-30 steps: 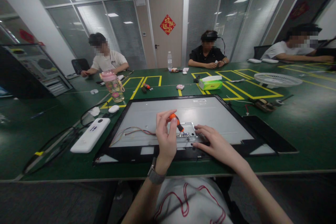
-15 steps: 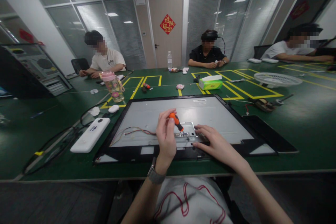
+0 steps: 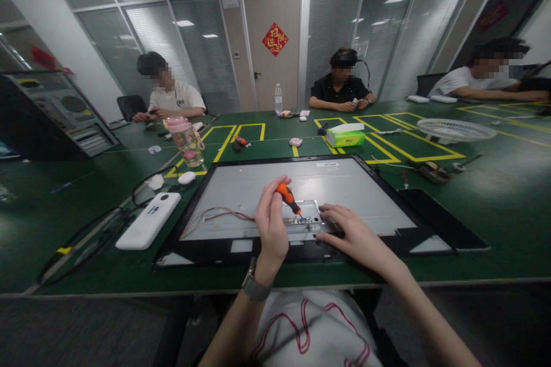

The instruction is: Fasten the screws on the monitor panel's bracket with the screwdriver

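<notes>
A flat display panel [image 3: 241, 183] with a grey metal back and black frame lies on the green table before me. My left hand [image 3: 272, 221] is closed round an orange and black screwdriver [image 3: 289, 198], tilted with its tip down at a metal bracket [image 3: 308, 210] near the panel's lower middle. Small parts sit at the tip, too fine to make out. My right hand [image 3: 344, 229] rests on the bracket's right side, fingers spread, holding nothing. A bundle of thin coloured wires [image 3: 224, 211] runs left from the bracket across the panel.
Left of the panel lie a white power bank [image 3: 148, 222], black cables [image 3: 81, 246] and a pink-lidded bottle [image 3: 186, 143]. A black slab [image 3: 443, 218] lies at the right. Behind are a green tissue pack [image 3: 345, 136] and a white fan grille [image 3: 454, 130]. Several people sit around the table.
My left hand and the screwdriver have shifted very slightly, the handle tilting a little to the left. My right hand stays in place. The person at the far left has moved their hands and head.
</notes>
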The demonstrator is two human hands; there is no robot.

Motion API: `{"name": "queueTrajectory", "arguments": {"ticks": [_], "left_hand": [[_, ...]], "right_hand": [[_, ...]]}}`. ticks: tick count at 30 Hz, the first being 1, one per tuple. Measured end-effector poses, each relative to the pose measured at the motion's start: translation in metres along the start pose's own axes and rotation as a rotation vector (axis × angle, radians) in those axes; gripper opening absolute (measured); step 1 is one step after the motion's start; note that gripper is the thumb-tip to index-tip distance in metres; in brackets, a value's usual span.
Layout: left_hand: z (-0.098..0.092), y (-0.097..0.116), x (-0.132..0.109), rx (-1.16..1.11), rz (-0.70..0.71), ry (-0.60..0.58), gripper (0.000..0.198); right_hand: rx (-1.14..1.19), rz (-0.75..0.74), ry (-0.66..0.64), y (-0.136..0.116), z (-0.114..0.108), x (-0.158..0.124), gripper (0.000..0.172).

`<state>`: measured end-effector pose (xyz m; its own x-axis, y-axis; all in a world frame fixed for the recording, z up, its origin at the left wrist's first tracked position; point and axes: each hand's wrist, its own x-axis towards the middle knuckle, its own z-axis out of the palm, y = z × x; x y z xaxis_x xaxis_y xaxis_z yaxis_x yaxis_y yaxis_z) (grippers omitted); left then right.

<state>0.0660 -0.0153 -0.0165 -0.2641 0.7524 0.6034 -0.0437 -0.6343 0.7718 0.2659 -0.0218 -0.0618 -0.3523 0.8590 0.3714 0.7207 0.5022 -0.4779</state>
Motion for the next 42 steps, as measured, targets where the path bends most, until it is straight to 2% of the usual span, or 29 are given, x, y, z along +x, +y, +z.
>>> {"name": "queueTrajectory", "arguments": {"ticks": [31,36,42], "left_hand": [[0.0011,0.0004,-0.0009,-0.015,-0.031,0.004,0.029],[0.0018,0.0007,-0.0007,-0.003,-0.007,-0.002,0.027],[0.0032,-0.0002,0.0014,0.077,0.085,0.008,0.018]], "right_hand": [[0.007,0.007,-0.005,0.0004,0.0006,-0.0001,0.031],[0.010,0.005,-0.004,-0.0006,-0.0003,0.0002,0.030],[0.008,0.000,-0.008,0.0000,0.0005,0.0002,0.030]]}}
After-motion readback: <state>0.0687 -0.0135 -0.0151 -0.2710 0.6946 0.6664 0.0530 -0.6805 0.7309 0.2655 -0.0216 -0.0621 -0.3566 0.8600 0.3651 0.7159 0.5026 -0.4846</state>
